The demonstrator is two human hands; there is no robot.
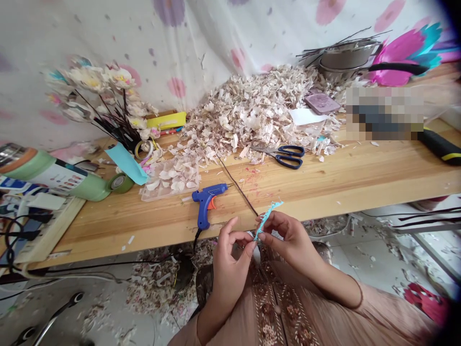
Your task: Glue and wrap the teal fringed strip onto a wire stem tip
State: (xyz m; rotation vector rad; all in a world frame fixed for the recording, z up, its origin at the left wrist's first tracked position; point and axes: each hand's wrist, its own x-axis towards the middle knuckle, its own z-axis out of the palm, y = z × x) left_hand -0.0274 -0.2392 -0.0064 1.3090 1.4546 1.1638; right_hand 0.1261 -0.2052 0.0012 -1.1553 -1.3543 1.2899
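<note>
Blue strip (267,218), lower end pinched in fingers of left hand (232,254) and right hand (293,238), near front edge of tabletop (360,178)

Bears, on a light wooden tabletop (345,175), a heap of pale petals (248,105), navy-handled scissors (280,155), a blue hot-glue gun (204,199) near the front edge, and a translucent tray (158,194) of petals.

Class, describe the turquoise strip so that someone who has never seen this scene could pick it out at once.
Start at the wooden table and move to its near edge, by the left hand and right hand. Both pinch the turquoise strip. Unlike the broader turquoise sheet by the green bottle, it is narrow and ragged.
</note>
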